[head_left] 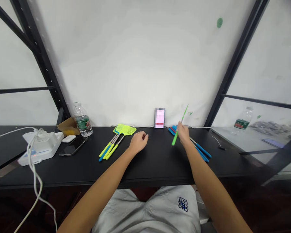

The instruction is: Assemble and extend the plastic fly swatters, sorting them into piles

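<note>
With my right hand (183, 133) I grasp the green fly swatter (175, 138); it is tilted, near the blue-handled swatters (204, 151) on the black table (155, 161). My left hand (138, 142) is beside the yellow-green swatters (126, 130), with fingers bent inward; whether they are fully closed, I cannot tell.

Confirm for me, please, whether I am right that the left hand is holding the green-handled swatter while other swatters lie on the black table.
Not quite: the head view shows the right hand, not the left hand, holding the green-handled swatter. The rest stands: other swatters lie on the black table.
</note>
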Available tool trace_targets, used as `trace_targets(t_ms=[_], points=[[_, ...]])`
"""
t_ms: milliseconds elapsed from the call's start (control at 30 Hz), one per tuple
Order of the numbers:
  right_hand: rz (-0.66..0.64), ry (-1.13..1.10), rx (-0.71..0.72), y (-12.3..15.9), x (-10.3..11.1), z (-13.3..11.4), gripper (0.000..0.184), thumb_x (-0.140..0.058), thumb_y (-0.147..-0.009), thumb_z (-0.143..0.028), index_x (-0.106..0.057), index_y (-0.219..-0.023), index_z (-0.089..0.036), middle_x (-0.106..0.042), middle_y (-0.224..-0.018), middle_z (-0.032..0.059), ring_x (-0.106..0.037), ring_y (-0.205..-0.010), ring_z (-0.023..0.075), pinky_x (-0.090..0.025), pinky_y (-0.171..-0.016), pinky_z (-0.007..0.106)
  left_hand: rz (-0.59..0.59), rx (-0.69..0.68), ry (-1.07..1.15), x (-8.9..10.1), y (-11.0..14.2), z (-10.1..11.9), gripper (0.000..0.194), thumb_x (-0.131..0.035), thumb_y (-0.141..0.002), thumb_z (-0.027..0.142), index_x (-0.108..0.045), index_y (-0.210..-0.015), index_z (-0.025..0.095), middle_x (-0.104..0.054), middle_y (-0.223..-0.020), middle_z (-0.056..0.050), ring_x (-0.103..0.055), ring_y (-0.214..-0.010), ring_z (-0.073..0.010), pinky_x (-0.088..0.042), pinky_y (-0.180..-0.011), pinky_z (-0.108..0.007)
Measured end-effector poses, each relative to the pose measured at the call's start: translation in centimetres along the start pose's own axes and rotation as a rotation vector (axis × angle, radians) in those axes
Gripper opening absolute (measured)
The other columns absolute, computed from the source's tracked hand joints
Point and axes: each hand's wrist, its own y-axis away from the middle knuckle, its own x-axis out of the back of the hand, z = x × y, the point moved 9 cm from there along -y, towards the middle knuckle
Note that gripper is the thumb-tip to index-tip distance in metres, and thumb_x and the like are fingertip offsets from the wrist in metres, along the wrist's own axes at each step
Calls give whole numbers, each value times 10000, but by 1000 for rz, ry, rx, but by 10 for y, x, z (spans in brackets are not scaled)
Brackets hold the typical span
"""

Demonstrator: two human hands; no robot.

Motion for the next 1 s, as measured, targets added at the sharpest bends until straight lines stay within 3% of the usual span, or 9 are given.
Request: trace_targets(t_ms=[100, 233, 433, 600, 700, 867, 1000], points=[[38, 147, -18, -8, 31, 10, 552, -400, -877, -626, -618, -721, -143, -580, -534, 85, -585, -579, 208, -436, -507, 276, 10, 43, -46, 2, -1, -12, 237, -463, -905, 325, -621, -805, 180, -648, -783, -52, -581, -757, -170, -397, -683, -275], [-44, 252, -60, -15, 57, 27, 482, -481, -872, -555, -630, -678, -140, -574, -502, 88, -551, -509, 195, -419, -492, 288, -16, 72, -78, 2, 0, -18, 222, -456, -905, 310, -612, -809, 183, -655, -812, -58, -589, -779, -178, -393, -681, -274], [-388, 856, -24, -31, 76, 44, 484, -499, -894, -464, -580, -523, -164, -587, -535, 71, -545, -530, 172, -376, -561, 277, -38, 101, -181, 4, 0, -22, 192, -454, -902, 297, -598, -833, 190, -666, -882, -73, -595, -845, -191, -396, -697, -275], [-497, 1097, 97, -33, 73, 48, 439, -568, -854, -461, -585, -523, -175, -607, -603, 69, -562, -603, 180, -337, -566, 273, -60, 147, -225, 5, 0, -29, 193, -451, -904, 303, -595, -842, 190, -665, -909, -83, -601, -851, -199, -405, -701, -279], [-477, 1119, 98, -27, 69, 47, 408, -579, -843, -474, -609, -571, -171, -631, -669, 85, -586, -647, 191, -348, -577, 271, -65, 146, -235, 5, 1, -30, 202, -441, -908, 301, -598, -843, 192, -665, -912, -85, -603, -857, -202, -411, -705, -283], [-340, 1169, 108, -18, 68, 34, 346, -534, -862, -465, -652, -727, -169, -665, -827, 118, -627, -784, 236, -382, -624, 277, -80, 148, -303, 6, 1, -28, 219, -424, -911, 293, -613, -878, 187, -661, -946, -96, -599, -893, -214, -421, -743, -299], [-243, 1203, 141, -14, 65, 20, 316, -463, -894, -399, -667, -822, -169, -671, -890, 141, -636, -852, 255, -402, -674, 294, -17, 259, -487, 21, 2, -39, 264, -457, -880, 313, -623, -995, 143, -638, -1014, -162, -560, -1000, -300, -408, -825, -384]])
